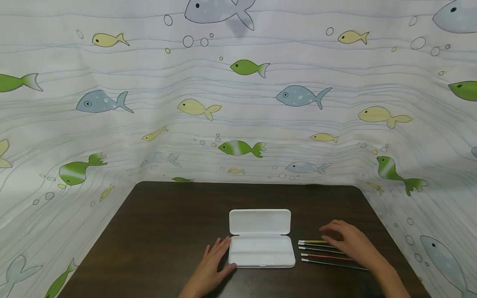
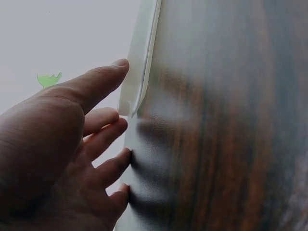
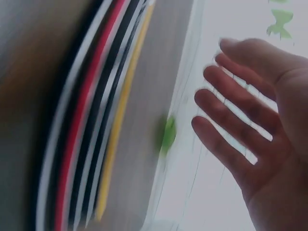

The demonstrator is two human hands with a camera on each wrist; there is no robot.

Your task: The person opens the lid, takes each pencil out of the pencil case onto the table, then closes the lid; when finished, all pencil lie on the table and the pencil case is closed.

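An open white plastic case (image 1: 261,245) lies on the dark table, its lid (image 1: 259,222) folded back on the far side. My left hand (image 1: 212,265) rests at the case's left edge, fingers spread and loosely extended. In the left wrist view the thumb meets the case's rim (image 2: 142,62). To the right of the case lie several thin sticks with whitish ends, side by side; one is yellow (image 1: 312,241), one red (image 1: 328,257), the others dark. Over their right ends hovers my right hand (image 1: 350,240), holding nothing. The right wrist view shows its fingers (image 3: 231,139) apart from the sticks.
The dark wooden table (image 1: 167,223) extends around the case. A white sheet (image 1: 238,91) printed with fish hangs behind it and along both sides.
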